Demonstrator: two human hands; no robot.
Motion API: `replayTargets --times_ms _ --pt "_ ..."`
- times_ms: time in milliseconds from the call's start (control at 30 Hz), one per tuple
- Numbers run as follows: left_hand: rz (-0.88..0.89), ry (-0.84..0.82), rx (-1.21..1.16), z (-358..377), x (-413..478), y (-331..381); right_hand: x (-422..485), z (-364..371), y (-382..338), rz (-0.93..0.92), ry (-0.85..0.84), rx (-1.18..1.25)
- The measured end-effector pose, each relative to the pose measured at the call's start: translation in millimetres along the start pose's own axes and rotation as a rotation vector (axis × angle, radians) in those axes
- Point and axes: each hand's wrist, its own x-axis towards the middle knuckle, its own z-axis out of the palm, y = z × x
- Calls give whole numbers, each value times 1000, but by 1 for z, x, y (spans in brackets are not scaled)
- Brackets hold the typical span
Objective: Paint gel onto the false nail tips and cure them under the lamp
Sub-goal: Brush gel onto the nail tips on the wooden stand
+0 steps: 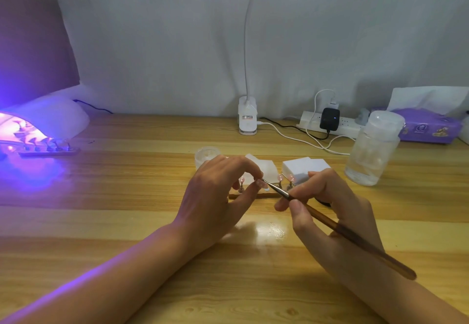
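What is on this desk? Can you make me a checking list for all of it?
Surface: wooden table, shiny, with a glare patch by the hands.
Job's things: pink tips stand on a holder; the brush touches one tip; the cure lamp glows purple at far left, with a second holder at its mouth.
Clutter: jar, white blocks, bottle, tissue pack.
Hands: left hand pinches that tip; right hand grips the brush.
Cables: white leads and a black adapter at the power strip.
Surroundings: desk lamp, grey wall.
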Motion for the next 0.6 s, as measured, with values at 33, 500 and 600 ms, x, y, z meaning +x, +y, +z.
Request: replayTargets --times_ms 33,500,600 --pt "-1 -6 5 0 0 0 0 0 0 -4 -7 -5" --pt "-4 -35 23 1 -1 -4 0 -1 2 6 -42 -88" --pt "-11 -38 16 1 -2 -5 0 -3 3 29 -58 -105"
